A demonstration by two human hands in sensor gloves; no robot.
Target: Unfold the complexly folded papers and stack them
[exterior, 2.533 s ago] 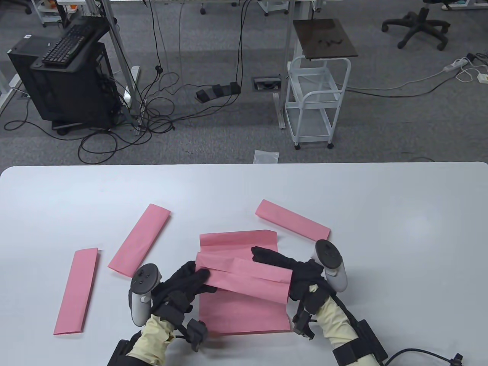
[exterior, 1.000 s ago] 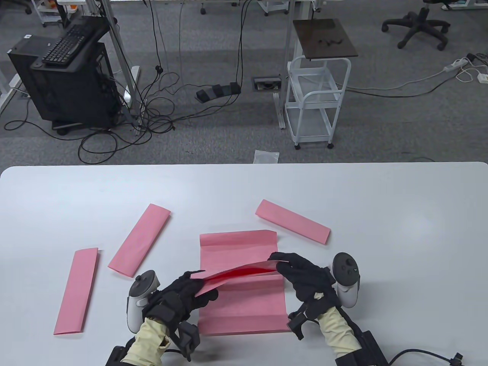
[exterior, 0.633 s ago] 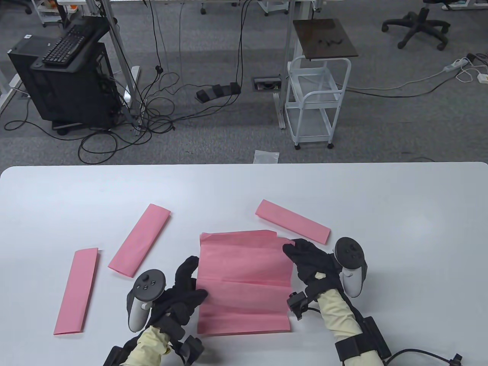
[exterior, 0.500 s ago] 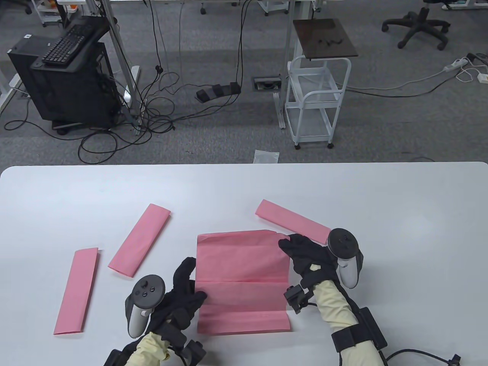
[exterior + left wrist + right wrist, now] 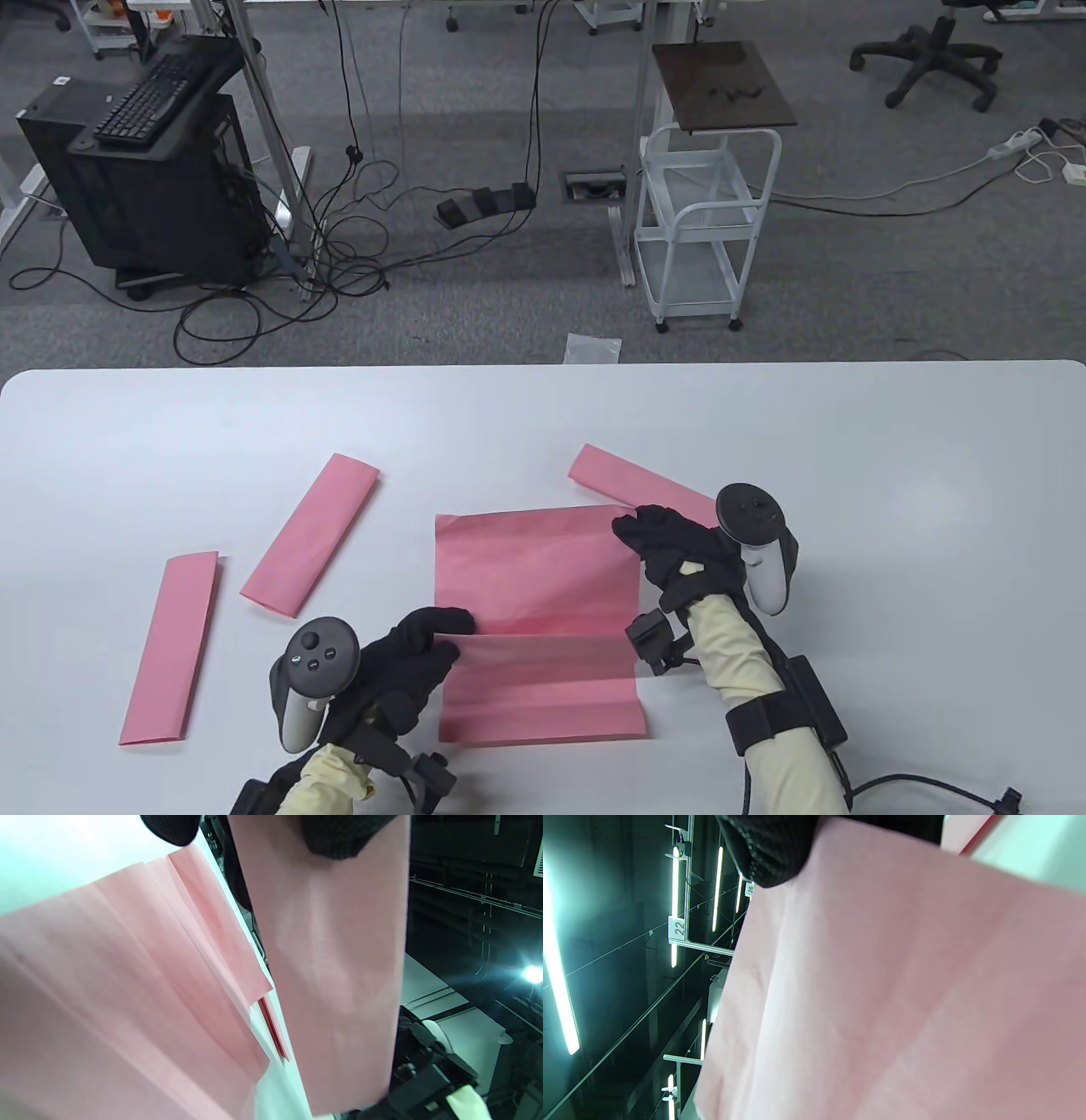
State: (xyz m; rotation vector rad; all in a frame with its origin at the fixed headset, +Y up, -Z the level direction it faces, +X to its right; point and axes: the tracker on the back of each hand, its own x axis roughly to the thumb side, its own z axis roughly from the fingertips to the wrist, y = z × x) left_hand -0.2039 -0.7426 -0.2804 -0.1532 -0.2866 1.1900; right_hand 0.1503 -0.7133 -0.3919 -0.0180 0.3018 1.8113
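Hands pinching pink sheet (image 5: 536,567), left hand (image 5: 407,658), right hand (image 5: 670,543) hiding folded strip's (image 5: 628,486) end

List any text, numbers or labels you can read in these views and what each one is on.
"22": white tag on the overhead light frame, right wrist view.
"26": smaller white tag farther along that frame; blurred, so the reading is uncertain.
Keyboard keys in the table view: too small to read.
White sticker on the black cabinet: too small to read.
Pink sheet and folded pink strips: no print visible.
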